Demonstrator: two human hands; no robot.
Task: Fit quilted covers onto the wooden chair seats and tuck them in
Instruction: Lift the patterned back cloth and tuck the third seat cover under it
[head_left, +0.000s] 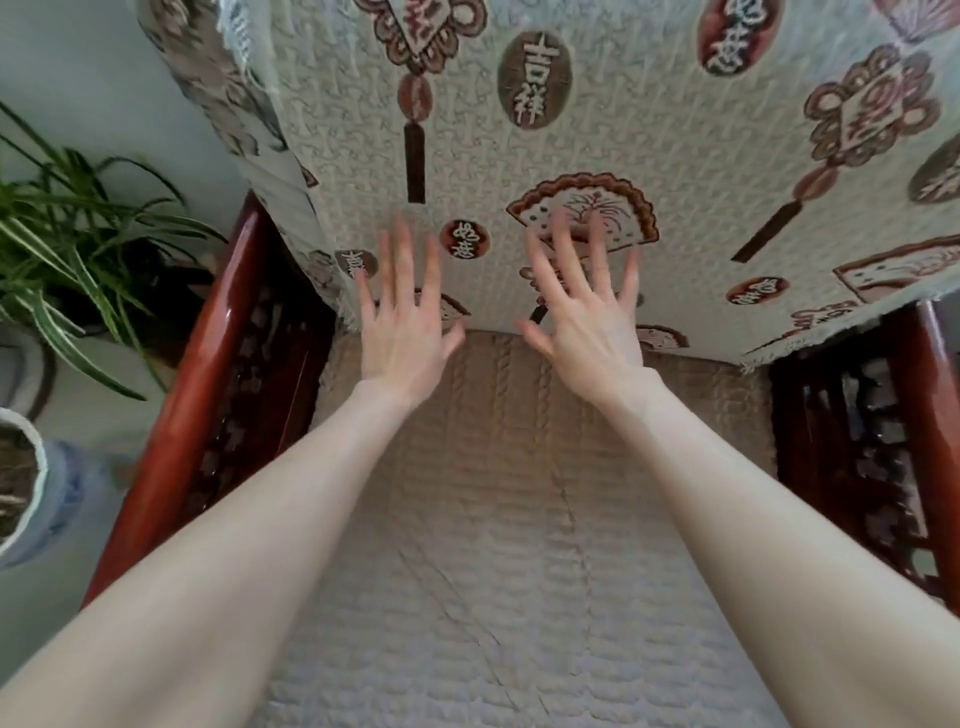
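Both hands are open with fingers spread, and they hold nothing: the left hand (402, 332) and the right hand (584, 322) lie flat against the patterned back cover (649, 130), near its lower edge. The beige seat cover (493, 493) already lies on the seat, between the red armrests (208, 364). This seems to be the smoothing step. Next, I think, the fingers must push the lower edge down into the gap behind the seat.

Only 1 view: the head camera looked forward and steeply down from close above the quilted seat cover (493, 519), facing the patterned chair-back cover (519, 156), wide-angle bending the edges.
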